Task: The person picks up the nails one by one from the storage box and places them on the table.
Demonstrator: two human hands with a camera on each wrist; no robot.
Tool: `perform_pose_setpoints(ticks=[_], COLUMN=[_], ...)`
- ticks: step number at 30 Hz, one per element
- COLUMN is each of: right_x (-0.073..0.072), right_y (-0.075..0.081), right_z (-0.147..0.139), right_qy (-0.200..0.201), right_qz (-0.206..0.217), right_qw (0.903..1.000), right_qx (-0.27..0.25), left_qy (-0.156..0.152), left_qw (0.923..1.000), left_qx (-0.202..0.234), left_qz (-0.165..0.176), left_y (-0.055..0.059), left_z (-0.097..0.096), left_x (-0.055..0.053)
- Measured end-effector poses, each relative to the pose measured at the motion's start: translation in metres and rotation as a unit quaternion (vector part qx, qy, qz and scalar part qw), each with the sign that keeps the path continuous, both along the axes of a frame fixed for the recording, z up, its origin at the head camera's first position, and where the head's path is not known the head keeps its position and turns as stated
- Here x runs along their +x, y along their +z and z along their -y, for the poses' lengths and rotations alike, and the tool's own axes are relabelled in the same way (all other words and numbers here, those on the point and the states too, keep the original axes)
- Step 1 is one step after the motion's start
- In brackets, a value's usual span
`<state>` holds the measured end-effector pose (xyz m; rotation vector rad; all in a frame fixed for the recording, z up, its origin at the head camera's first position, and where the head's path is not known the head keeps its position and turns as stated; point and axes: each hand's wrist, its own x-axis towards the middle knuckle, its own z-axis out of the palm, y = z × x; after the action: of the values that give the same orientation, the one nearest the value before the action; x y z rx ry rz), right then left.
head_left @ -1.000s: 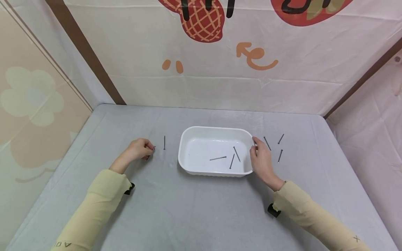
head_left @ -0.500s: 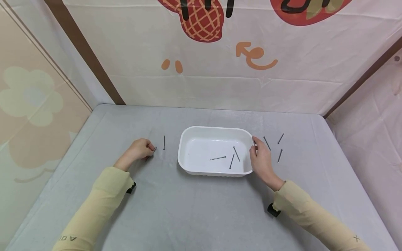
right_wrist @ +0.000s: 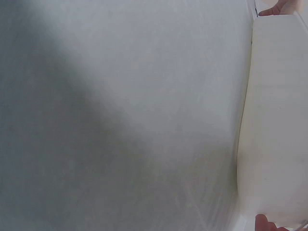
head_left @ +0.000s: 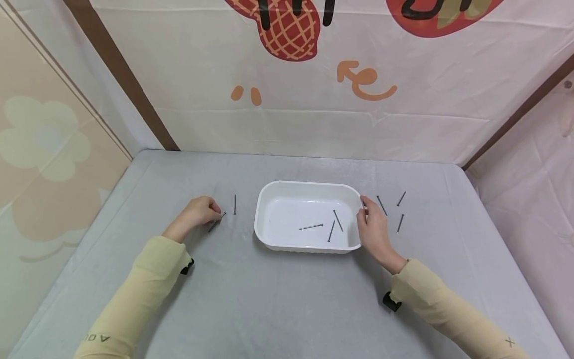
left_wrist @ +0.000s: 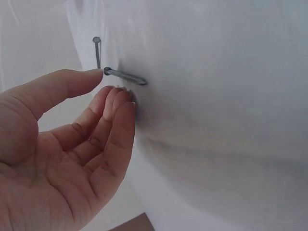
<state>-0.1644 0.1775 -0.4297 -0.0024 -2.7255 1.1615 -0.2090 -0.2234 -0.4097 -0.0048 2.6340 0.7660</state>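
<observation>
In the head view my left hand (head_left: 199, 213) is low over the table, its fingertips at a dark metal nail (head_left: 217, 223) that lies slanted. The left wrist view shows the thumb tip at the head of this nail (left_wrist: 126, 77), with a gap between thumb and loosely bent fingers. Another nail (head_left: 235, 204) lies just to the right. At the middle stands a white plastic tray (head_left: 280, 246) with three nails inside, one nail (head_left: 311, 227) nearly crosswise. My right hand (head_left: 374, 230) grips the tray's right end by its rim; some of its fingers are hidden.
Three loose nails lie right of the tray, beyond my right hand: one nail (head_left: 381, 205) near the rim, another nail (head_left: 401, 199) farther back, a third nail (head_left: 400, 224) nearer. A grey cloth (head_left: 287, 309) covers the table. A printed curtain (head_left: 193, 75) hangs behind it.
The slanted nail by my left hand has shifted slightly right and shows more now, as the fingers cover less of it. My right hand and the tray stay in place.
</observation>
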Motion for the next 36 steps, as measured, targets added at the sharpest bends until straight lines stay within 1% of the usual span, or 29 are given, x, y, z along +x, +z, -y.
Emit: perform_pose_setpoints(ticks=[5,12,17,20,27,36], right_x=[0.0,0.0,0.0,0.0,0.0,0.0], right_y=[0.0,-0.001,-0.001,0.0,-0.001,-0.001], right_z=[0.0,0.0,0.0,-0.001,-0.001,-0.001], right_qy=[0.0,0.0,-0.001,-0.001,0.001,0.001], right_qz=[-0.001,0.005,0.009,0.004,-0.004,-0.005], right_qw=[1.0,1.0,1.0,1.0,1.0,1.0], right_qx=[-0.001,0.002,0.004,0.005,0.006,0.003], left_qy=[0.001,-0.01,-0.015,-0.023,-0.027,-0.043], left_qw=[1.0,0.9998,0.9998,0.9996,0.9995,0.9976], left_qx=[-0.001,-0.006,-0.006,-0.007,-0.009,-0.037], left_qz=[0.003,-0.013,-0.009,-0.014,-0.014,-0.04], left_y=[0.006,0.016,0.021,0.024,0.032,0.039], left_z=[-0.001,-0.007,-0.011,-0.014,-0.024,-0.036], left_x=[-0.003,-0.005,-0.006,-0.006,-0.006,-0.008])
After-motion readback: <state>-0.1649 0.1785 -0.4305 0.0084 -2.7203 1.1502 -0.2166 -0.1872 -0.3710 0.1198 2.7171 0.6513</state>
